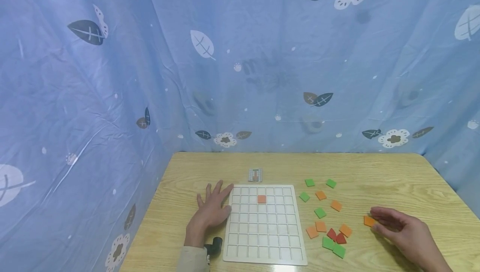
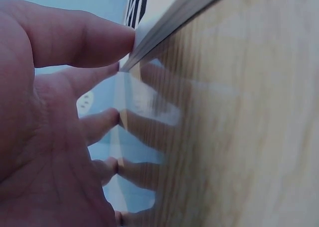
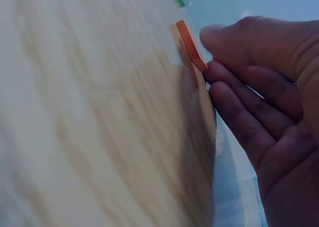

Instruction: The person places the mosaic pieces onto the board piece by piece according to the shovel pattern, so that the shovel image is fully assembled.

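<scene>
Head view: a white grid board [image 1: 264, 239] lies on a wooden table [image 1: 393, 176] in front of a blue curtain [image 1: 247, 26]. One orange square [image 1: 261, 199] sits on the board, in the second row from its far edge. Just beyond the board is a small picture card [image 1: 255, 175]. At the board's left edge, the left hand [image 1: 211, 211] is spread wide, gripping nothing. To the right of the board are scattered green tiles [image 1: 320, 212], orange tiles [image 1: 336, 205] and two red pieces [image 1: 331, 234]. Farther right of the board, well apart from it, the right hand [image 1: 402, 230] is at a single orange tile [image 1: 368, 221], thumb and fingers narrowly parted beside it.

Left wrist view: the thumb [image 2: 87, 40] touches the side of the board, and the other fingertips rest on the glossy tabletop beside the board.

Right wrist view: that single orange tile is seen nearly edge-on, away from the board. The thumb and bent fingers come together at its near end; I cannot tell whether they pinch it.
</scene>
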A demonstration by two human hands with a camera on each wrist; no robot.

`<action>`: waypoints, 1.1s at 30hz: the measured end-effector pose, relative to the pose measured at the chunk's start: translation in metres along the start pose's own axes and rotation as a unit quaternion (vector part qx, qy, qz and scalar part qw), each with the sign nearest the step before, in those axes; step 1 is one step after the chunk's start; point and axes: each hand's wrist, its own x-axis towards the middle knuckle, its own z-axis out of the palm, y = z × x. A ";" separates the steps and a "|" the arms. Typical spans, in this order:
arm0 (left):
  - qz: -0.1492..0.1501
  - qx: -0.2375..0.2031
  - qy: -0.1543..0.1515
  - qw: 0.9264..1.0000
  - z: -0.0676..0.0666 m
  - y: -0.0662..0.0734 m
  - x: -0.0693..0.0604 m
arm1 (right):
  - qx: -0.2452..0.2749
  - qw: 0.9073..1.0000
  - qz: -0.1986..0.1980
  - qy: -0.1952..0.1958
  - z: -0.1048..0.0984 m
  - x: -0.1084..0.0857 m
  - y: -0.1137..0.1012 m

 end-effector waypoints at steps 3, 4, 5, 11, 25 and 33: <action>0.000 -0.003 0.000 1.000 -0.001 0.000 0.000 | -0.012 1.000 -0.003 0.004 0.001 0.000 0.000; -0.001 -0.003 0.000 1.000 -0.001 0.000 0.000 | -0.015 1.000 -0.005 0.006 0.002 -0.001 -0.001; -0.001 -0.004 0.000 1.000 -0.001 0.000 0.000 | -0.018 1.000 -0.009 0.009 0.002 -0.001 -0.001; -0.001 -0.009 0.000 1.000 -0.002 0.001 -0.001 | -0.036 0.999 -0.032 0.023 0.004 0.000 -0.003; -0.003 -0.006 0.001 1.000 0.000 0.000 -0.001 | -0.052 0.997 -0.051 0.033 0.005 -0.001 -0.002; -0.006 -0.007 -0.002 1.000 0.000 -0.001 0.000 | -0.048 0.998 -0.030 0.039 0.004 -0.001 -0.003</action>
